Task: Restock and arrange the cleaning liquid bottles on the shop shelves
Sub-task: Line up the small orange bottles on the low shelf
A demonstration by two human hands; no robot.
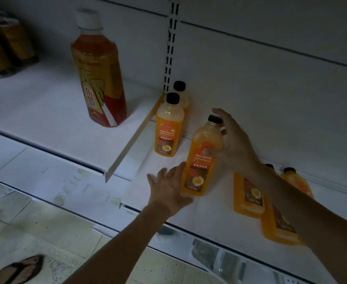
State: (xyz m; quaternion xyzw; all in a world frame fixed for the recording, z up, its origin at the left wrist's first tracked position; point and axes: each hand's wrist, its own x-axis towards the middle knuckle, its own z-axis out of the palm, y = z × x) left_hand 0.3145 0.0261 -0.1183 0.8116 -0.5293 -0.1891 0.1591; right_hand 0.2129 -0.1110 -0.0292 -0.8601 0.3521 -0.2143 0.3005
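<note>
A white shelf (pixel 45 103) is being restocked, and its slotted upright (pixel 171 48) is taken as the mark. Right of the upright and well forward of it, a floor cleaner bottle (pixel 201 156) is grasped by the right hand (pixel 234 140), with the thumb across the shoulder and the fingers curled behind the neck. It is held nearly upright, slightly tilted; whether its base rests on the shelf cannot be told. The left hand (pixel 168 189) is released, fingers spread, at the bottle's lower edge on the side nearer the upright. The step is judged to be the setting of this bottle into line. Next, it would need to be stood square and slid back towards the two standing bottles (pixel 168 130) at the foot of the upright, label forward.

Left of the upright a tall red-and-gold drink bottle (pixel 98 74) is stood, and far left some gold cans (pixel 4 42) are seen. Far right of the upright, several more cleaner bottles (pixel 248 197) are laid flat, partly hidden by the right forearm — not yet stood. A loose divider strip (pixel 133 138) is laid aslant from the foot of the upright towards the shelf edge — a row could be hindered by it
</note>
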